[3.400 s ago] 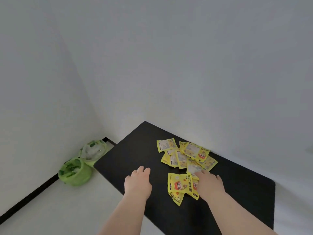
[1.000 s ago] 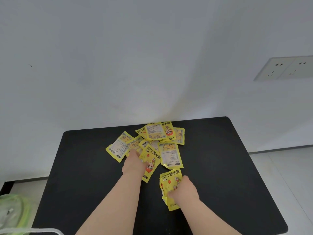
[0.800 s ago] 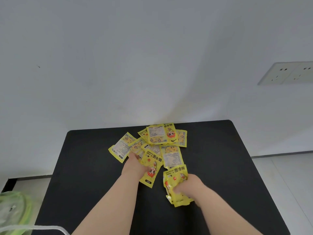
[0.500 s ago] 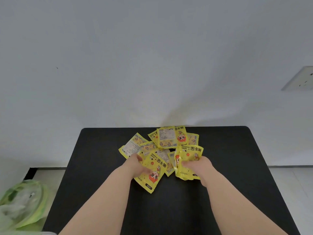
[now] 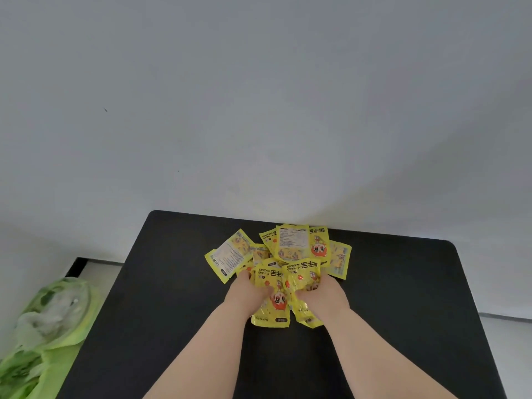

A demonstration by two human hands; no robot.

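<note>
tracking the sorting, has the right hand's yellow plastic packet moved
Yes, the yellow packet moved away from the near edge of the black table, toward the pile.

glossy plastic packets (image 5: 290,246) (matt black table (image 5: 403,283))

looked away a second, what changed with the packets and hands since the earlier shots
The right hand carried its packet forward, beside the second packet that the left hand now grips. The pile behind stayed put on the table.

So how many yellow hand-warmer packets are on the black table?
8 packets visible: one gripped by the left hand, one by the right hand, one far left, five overlapping behind; others may lie hidden.
</note>
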